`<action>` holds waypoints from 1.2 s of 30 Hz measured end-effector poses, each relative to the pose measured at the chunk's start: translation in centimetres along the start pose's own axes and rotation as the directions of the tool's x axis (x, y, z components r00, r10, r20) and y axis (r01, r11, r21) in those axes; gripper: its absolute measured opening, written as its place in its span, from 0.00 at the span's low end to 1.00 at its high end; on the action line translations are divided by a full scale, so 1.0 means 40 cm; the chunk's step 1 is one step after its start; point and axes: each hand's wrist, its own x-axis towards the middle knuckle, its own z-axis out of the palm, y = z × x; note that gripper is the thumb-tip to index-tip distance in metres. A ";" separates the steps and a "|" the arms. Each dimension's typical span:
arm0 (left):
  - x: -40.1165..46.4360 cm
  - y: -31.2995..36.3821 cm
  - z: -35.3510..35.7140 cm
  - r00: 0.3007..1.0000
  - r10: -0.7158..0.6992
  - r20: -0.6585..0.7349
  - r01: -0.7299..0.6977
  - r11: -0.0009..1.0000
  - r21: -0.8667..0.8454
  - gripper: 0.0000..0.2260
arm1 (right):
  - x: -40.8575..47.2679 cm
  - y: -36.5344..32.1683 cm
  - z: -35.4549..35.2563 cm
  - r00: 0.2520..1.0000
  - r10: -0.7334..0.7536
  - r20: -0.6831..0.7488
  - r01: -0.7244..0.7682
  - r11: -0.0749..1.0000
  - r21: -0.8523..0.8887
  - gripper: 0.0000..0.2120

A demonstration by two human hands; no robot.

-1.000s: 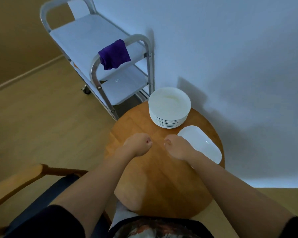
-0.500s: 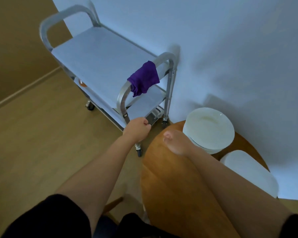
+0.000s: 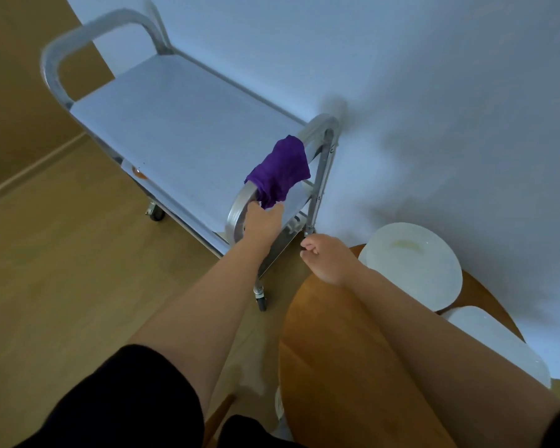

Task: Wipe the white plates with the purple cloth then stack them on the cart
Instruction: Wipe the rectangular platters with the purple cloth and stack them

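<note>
A purple cloth hangs over the near handle of a metal cart, whose top shelf is bare. My left hand is at the cloth's lower end, with thumb and fingers closed around the hanging tip. My right hand hovers over the round wooden table's far edge, its fingers loosely curled and holding nothing. A stack of round white plates stands on the table by the wall. A white rectangular plate lies just nearer, partly hidden by my right forearm.
The cart stands on castors against the white wall, close to the table's left side. Wooden floor spreads out to the left. A lower cart shelf shows below the handle.
The view has swung left towards the cart. My left hand rose from the table to the cloth's lower end. My right hand moved to the table's far edge.
</note>
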 end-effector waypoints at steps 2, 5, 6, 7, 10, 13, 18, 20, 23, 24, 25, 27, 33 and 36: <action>0.008 0.009 0.012 1.000 -0.005 0.008 0.005 0.998 -0.056 0.22 | 0.008 -0.003 0.009 1.000 0.003 0.008 -0.003 1.000 0.008 0.15; 0.004 0.027 0.027 0.996 -0.082 0.043 0.090 0.969 -0.232 0.26 | 0.012 0.001 0.014 1.000 0.028 0.003 -0.028 0.999 0.023 0.15; 0.002 0.033 0.029 0.990 -0.126 0.059 0.138 0.943 -0.302 0.28 | 0.012 0.004 0.012 0.999 0.038 -0.004 -0.038 0.999 0.027 0.15; 0.001 0.040 0.031 0.983 -0.163 0.082 0.182 0.913 -0.365 0.30 | 0.010 0.005 0.010 0.999 0.052 -0.013 -0.051 0.998 0.032 0.14; 0.004 0.053 0.040 0.959 -0.234 0.161 0.284 0.815 -0.506 0.32 | 0.002 0.010 0.005 0.996 0.083 -0.032 -0.081 0.995 0.060 0.14; 0.012 0.051 0.047 0.979 -0.192 0.075 0.205 0.882 -0.425 0.23 | -0.015 0.024 0.005 0.993 0.109 -0.042 -0.105 0.992 0.076 0.12; 0.014 0.053 0.052 0.997 -0.005 -0.080 -0.012 0.979 -0.206 0.12 | -0.042 0.057 0.007 0.984 0.161 -0.076 -0.153 0.983 0.100 0.08; 0.000 0.054 0.047 0.992 0.089 -0.087 -0.100 0.986 -0.132 0.07 | -0.056 0.060 0.005 0.980 0.171 -0.104 -0.155 0.977 0.145 0.10; -0.056 0.043 0.040 0.977 0.211 -0.030 -0.213 0.972 -0.098 0.07 | -0.076 0.050 -0.001 0.913 0.327 -0.243 -0.190 0.870 0.455 0.15; -0.086 0.034 0.043 0.969 0.245 0.016 -0.243 0.966 -0.088 0.09 | -0.081 0.047 -0.005 0.867 0.418 -0.271 -0.190 0.780 0.596 0.16; -0.121 0.023 0.049 0.958 0.276 0.077 -0.269 0.959 -0.091 0.11 | -0.088 0.044 -0.012 0.820 0.501 -0.278 -0.180 0.687 0.704 0.18; -0.194 -0.009 0.066 0.930 0.300 0.214 -0.280 0.953 -0.119 0.13 | -0.106 0.053 -0.023 0.764 0.599 -0.240 -0.159 0.535 0.830 0.22; -0.354 -0.103 0.142 0.734 0.149 0.662 -0.163 0.986 -0.040 0.04 | -0.255 0.169 -0.011 0.698 0.665 0.266 -0.290 -0.078 0.954 0.29; -0.412 -0.136 0.188 0.628 0.093 0.773 -0.159 0.987 0.011 0.03 | -0.356 0.241 0.017 0.666 0.667 0.334 -0.283 -0.188 0.941 0.25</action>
